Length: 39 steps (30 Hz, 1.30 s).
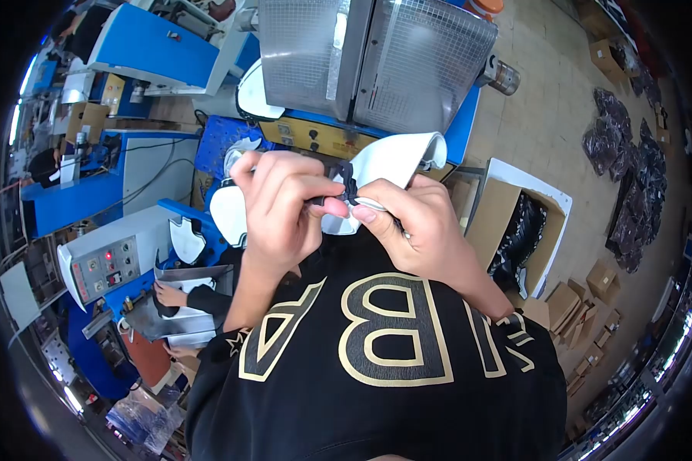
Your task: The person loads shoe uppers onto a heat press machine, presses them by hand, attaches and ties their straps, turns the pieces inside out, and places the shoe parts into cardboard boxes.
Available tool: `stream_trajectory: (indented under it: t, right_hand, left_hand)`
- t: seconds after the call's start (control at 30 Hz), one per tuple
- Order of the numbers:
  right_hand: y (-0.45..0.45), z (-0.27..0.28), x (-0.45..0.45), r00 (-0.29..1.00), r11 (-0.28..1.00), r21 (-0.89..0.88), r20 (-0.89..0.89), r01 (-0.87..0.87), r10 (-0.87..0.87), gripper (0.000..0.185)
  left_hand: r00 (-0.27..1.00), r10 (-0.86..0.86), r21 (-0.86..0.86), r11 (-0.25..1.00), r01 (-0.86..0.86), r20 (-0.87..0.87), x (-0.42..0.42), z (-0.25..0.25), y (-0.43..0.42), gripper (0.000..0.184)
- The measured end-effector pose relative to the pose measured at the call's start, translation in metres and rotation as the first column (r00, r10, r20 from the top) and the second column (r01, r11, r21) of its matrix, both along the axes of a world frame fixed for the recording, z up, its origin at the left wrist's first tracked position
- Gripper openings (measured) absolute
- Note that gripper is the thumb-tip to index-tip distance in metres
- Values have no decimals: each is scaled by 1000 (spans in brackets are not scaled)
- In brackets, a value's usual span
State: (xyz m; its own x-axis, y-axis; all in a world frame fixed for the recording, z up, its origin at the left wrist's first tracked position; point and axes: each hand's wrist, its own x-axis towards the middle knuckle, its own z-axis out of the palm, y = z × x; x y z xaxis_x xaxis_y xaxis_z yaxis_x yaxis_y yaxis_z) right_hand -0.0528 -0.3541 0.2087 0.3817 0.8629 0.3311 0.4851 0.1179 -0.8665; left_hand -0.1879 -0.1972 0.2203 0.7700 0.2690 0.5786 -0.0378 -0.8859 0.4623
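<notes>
Near the middle of the head view, my left hand [281, 201] pinches a black strip [346, 181] between thumb and fingers. Close beside it, my right hand [414, 223] grips the edge of a white curved piece [396, 156], which rises behind the fingers and curls over at its upper right. The black strip runs along the piece's edge between the two hands. Part of the white piece also shows below the fingertips. The fingers cover the exact spot where strip and piece meet.
Mesh-covered machine guards [423, 65] stand ahead. An open carton [480, 223] with black items is at right. At left, a co-worker's hand [169, 294] rests near a metal tray [150, 319], beside a control panel [108, 269]. Dark plastic bags [630, 192] lie on the floor.
</notes>
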Motion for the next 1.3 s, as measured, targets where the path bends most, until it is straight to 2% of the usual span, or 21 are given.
stream_trajectory:
  t: [0.17, 0.3, 0.33, 0.43, 0.5, 0.57, 0.6, 0.63, 0.67, 0.7, 0.77, 0.83, 0.9, 0.93, 0.97, 1.03, 1.1, 1.13, 1.23, 1.27, 1.3]
  right_hand:
    - [-2, 1, 6, 993, 997, 16, 93, -70, 68, 15]
    - [-4, 3, 1, 985, 997, -33, 157, -72, 77, 11]
    - [-2, -2, -2, 988, 999, 13, 151, -35, 33, 14]
    - [-2, 3, -1, 994, 1000, -5, 103, -27, 28, 12]
    - [-7, 2, 0, 998, 999, -8, 39, -39, 39, 12]
    - [-17, 4, 3, 999, 999, -32, 23, -44, 45, 12]
    - [-20, 6, 3, 998, 997, -25, 8, -68, 68, 11]
    - [-27, 8, 4, 997, 996, -44, -24, -72, 71, 10]
    - [-34, 11, 7, 996, 995, -60, -52, -74, 71, 8]
    - [-38, 13, 9, 995, 995, -76, -77, -70, 64, 7]
    - [-38, 13, 14, 990, 996, -83, -142, -25, 13, 5]
    - [-36, 6, 15, 976, 995, -99, -217, 0, -21, 6]
    - [-26, 4, 14, 981, 997, -78, -195, -2, -14, 8]
    - [-21, 1, 13, 984, 997, -72, -176, 0, -12, 9]
    - [-18, 0, 12, 988, 998, -68, -156, 4, -14, 9]
    - [-17, 2, 15, 980, 987, -157, -200, -19, -13, 15]
    - [-15, 2, 18, 975, 985, -170, -218, -5, -32, 16]
    - [-16, 0, 18, 972, 982, -191, -231, 2, -47, 18]
    - [-16, -4, 20, 964, 983, -180, -256, 23, -70, 19]
    - [-16, -7, 20, 964, 986, -163, -257, 19, -61, 23]
    - [-17, -11, 21, 965, 989, -147, -258, 16, -54, 28]
  left_hand:
    - [963, -176, -3, 984, 179, -201, 6, 18, 7, 21]
    - [949, -174, 264, 933, 245, -264, 3, 20, 26, 24]
    - [952, -171, 308, 919, 247, -255, 5, 18, 30, 22]
    - [960, -178, 312, 919, 240, -217, 11, 18, 38, 20]
    - [974, -131, 241, 955, 174, -182, 11, 8, 52, 16]
    - [992, -5, 169, 985, 27, -126, 6, -3, 81, 21]
    - [992, 115, 149, 983, -106, -53, -2, -17, 102, 27]
    - [950, 306, 54, 951, -303, -66, -16, -22, 126, 29]
    - [917, 393, -110, 911, -398, -62, -29, -20, 147, 23]
    - [891, 448, -234, 861, -453, -74, -50, -24, 171, 18]
    - [869, 487, -303, 818, -488, -84, -75, -22, 188, 20]
    - [965, 252, -496, 849, -182, 76, -75, -23, 178, 25]
    - [966, 236, -655, 747, -115, 101, -47, -31, 123, 26]
    - [985, 150, -715, 698, -44, 86, -36, -35, 98, 26]
    - [995, 60, -771, 636, 23, 79, -26, -39, 75, 27]
    - [968, -164, -898, 368, 239, 191, -9, -40, 33, 20]
    - [959, -193, -939, 235, 251, 208, 8, -39, 6, 17]
    - [900, -233, -902, 146, 407, 368, 12, -56, 5, 21]
    - [958, -155, -958, 124, 260, 240, 16, -47, -15, 30]
    - [959, -226, -942, 249, 227, 172, 18, -35, -19, 49]
    - [915, -403, -856, 463, 229, 28, 18, -30, -13, 55]
